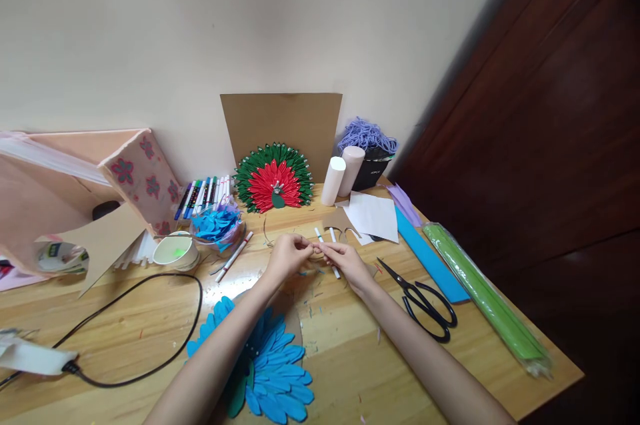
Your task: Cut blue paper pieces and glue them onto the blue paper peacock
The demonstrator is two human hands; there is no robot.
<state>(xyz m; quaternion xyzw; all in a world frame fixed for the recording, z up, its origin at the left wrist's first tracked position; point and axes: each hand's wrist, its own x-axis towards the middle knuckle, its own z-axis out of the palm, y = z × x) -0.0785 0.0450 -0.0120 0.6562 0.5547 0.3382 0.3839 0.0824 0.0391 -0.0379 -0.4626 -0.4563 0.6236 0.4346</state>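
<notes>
My left hand and my right hand meet above the middle of the table, fingertips pinched close together. Whatever sits between them is too small to make out. Two white markers lie just behind and under my fingers. Below my left forearm is a flower-like piece with blue petals and a green part, partly hidden by that arm. To the right of my right hand lie black-handled scissors, blades towards the back left.
A red and green petalled piece leans near brown cardboard at the wall. Blue scraps, a paper cup and a black cord are left. Blue paper and a green packet line the right edge.
</notes>
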